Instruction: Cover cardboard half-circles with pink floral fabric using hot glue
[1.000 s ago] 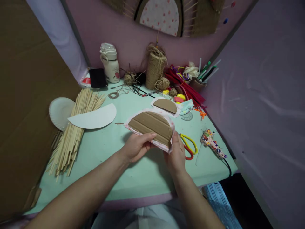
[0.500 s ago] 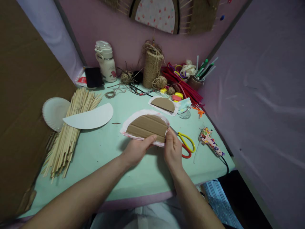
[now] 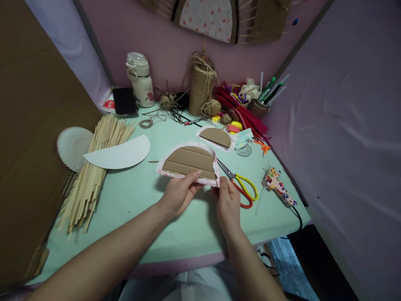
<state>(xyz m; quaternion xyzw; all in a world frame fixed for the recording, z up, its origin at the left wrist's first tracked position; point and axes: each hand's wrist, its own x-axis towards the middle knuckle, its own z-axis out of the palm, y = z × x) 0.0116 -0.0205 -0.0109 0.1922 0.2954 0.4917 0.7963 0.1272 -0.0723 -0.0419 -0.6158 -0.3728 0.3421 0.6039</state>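
Observation:
Held above the table is a half-round cardboard piece [image 3: 188,162] with a pinkish-white fabric border. Along its straight lower edge the fabric lies folded over the cardboard, and a shiny streak shows at the left of that edge. My left hand [image 3: 178,193] grips the lower edge, thumb on the cardboard and fingers beneath. At the lower right corner, my right hand [image 3: 228,202] pinches the fabric border between thumb and fingers. Scissors [image 3: 239,182] with red and yellow handles lie just beyond my right hand. A smaller cardboard half-round [image 3: 216,137] on white fabric rests farther back.
Thin wooden sticks [image 3: 89,179] lie at left under a white paper piece [image 3: 120,154], beside a paper plate [image 3: 73,148]. A patterned glue gun [image 3: 278,187] lies at right. Along the back stand a bottle [image 3: 142,81], a twine spool [image 3: 201,90] and red pipe cleaners [image 3: 242,110].
My right hand has slid down from the right edge to the lower right corner. The fabric at that end now shows folded over the cardboard, and more of the scissors is visible.

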